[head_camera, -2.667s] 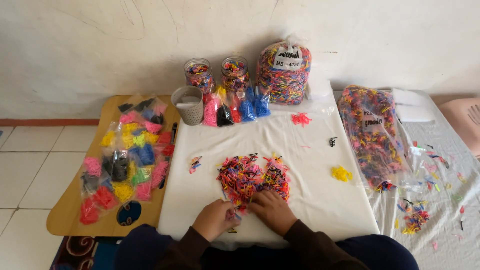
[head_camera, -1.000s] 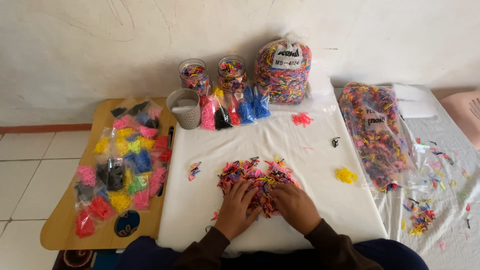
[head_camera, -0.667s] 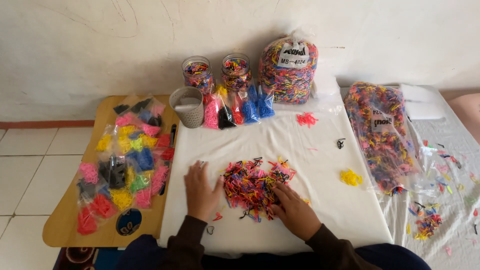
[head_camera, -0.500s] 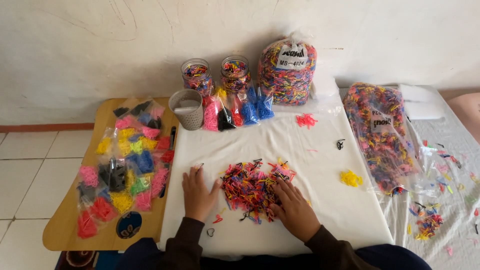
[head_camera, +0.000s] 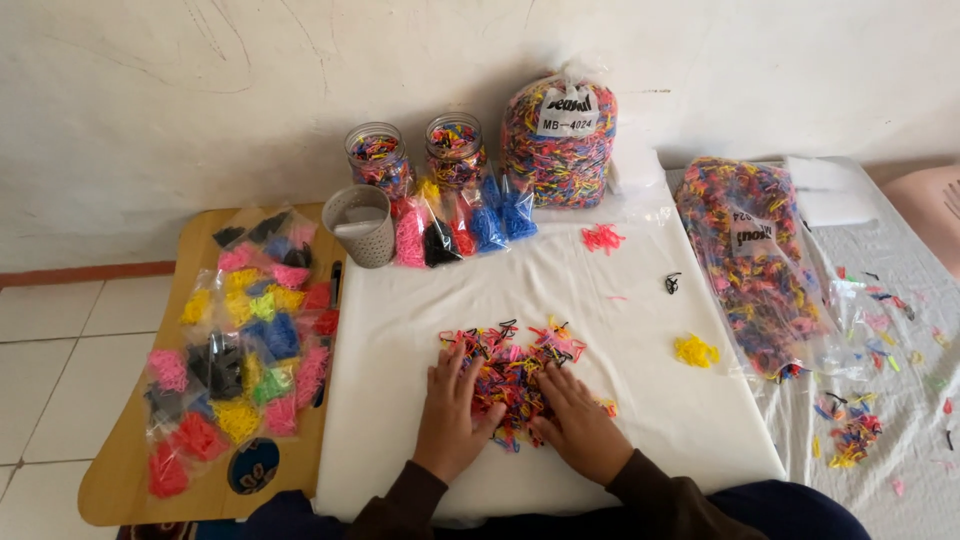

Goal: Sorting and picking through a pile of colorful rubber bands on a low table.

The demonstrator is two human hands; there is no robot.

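A mixed-colour pile (head_camera: 512,370) of small elastic bands lies on the white-covered counter (head_camera: 400,330), near its front edge. Both hands rest flat on the pile, fingers spread and gripping nothing: the left hand (head_camera: 452,415) on the pile's left side, the right hand (head_camera: 578,420) on its right front. Judged from this posture, the step in hand is spreading or raking the pile to sort it; the next move calls for pinching out bands of one colour without scattering the rest. Right of the pile sit a yellow cluster (head_camera: 695,351) and, farther back, a black piece (head_camera: 672,283) and a pink cluster (head_camera: 602,238). Behind the pile, against the wall, stand small bags (head_camera: 455,225) of single colours, a grey cup (head_camera: 360,226), two jars (head_camera: 378,158) and a large sack (head_camera: 560,135). Left of the pile, a wooden tray (head_camera: 130,470) carries sorted packets (head_camera: 240,340). Right of it lies an opened bag (head_camera: 755,260) of bands.
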